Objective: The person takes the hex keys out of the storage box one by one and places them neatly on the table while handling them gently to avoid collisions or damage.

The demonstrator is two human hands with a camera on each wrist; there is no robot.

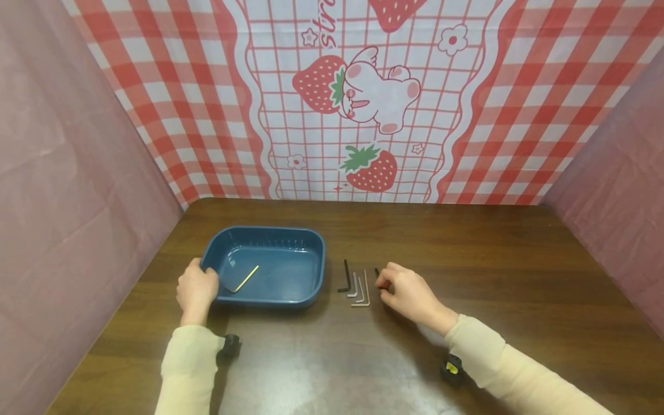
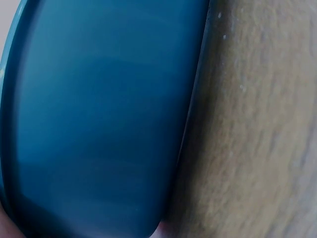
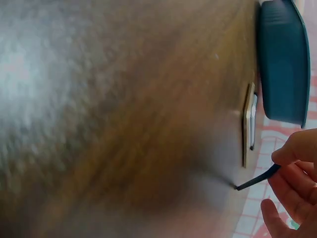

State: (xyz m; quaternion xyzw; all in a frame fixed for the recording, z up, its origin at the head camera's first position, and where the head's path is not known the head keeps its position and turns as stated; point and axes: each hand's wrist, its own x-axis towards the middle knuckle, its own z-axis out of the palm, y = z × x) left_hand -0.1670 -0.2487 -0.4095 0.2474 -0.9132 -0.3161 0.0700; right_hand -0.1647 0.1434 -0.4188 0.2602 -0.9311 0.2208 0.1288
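My left hand (image 1: 197,287) grips the left wall of a blue plastic tray (image 1: 298,301), thumb at the rim. A yellowish hex key (image 1: 247,278) lies inside the tray on its left side. My right hand (image 1: 410,293) pinches a black hex key (image 3: 258,179) between thumb and fingers; one tip of it is at or just above the table in the right wrist view. Left of that hand, a black hex key (image 1: 347,275) and several silvery hex keys (image 1: 368,288) lie side by side. The tray's outer wall (image 2: 104,109) fills much of the left wrist view.
The dark wooden table (image 1: 467,248) carries everything. A red and white checked strawberry cloth (image 1: 363,104) hangs behind it. Pink curtains (image 1: 93,144) close off both sides.
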